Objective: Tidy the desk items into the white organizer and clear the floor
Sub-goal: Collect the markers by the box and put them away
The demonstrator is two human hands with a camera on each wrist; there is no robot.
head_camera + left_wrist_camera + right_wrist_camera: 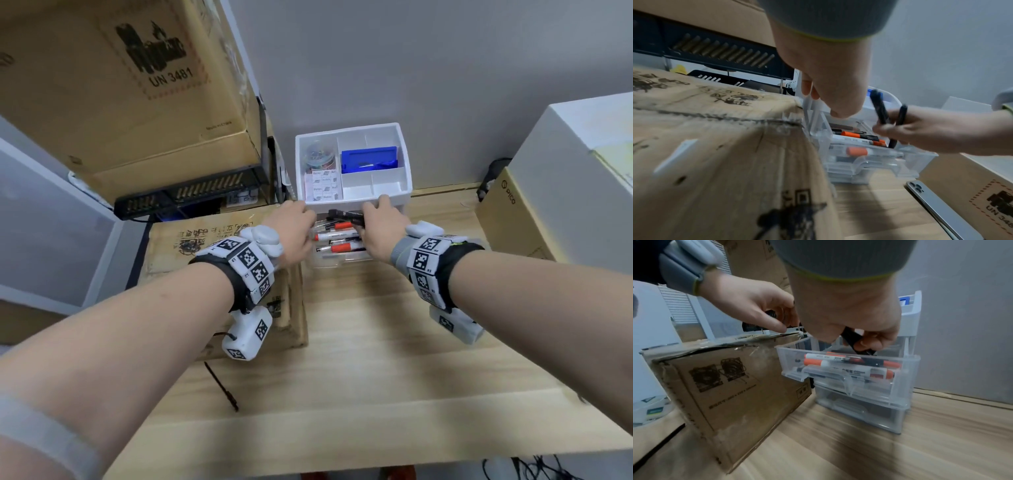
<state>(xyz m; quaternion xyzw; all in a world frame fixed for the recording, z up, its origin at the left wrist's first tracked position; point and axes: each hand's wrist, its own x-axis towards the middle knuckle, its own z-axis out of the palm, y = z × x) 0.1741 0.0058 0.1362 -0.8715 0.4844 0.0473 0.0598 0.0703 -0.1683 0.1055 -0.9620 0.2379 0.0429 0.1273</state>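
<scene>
The white organizer (406,192) stands against the wall, its top tray holding a blue box (370,159), clips and labels. Its upper clear drawer (906,363) is pulled out and holds several orange-capped markers (337,237) (846,368). My right hand (376,219) (859,331) hovers over the drawer and grips two black pens (881,110) (346,216), tips angled down into it. My left hand (294,222) (828,91) is at the drawer's left side, its curled fingers and thumb on the organizer's left front post (812,107).
A worn cardboard box (222,246) sits tight against the organizer's left. A brown box (513,219) and a white box (582,144) stand to the right. A thin black pen (222,385) and a phone (941,209) lie on the wooden desk (376,359). Cables (534,469) lie on the floor.
</scene>
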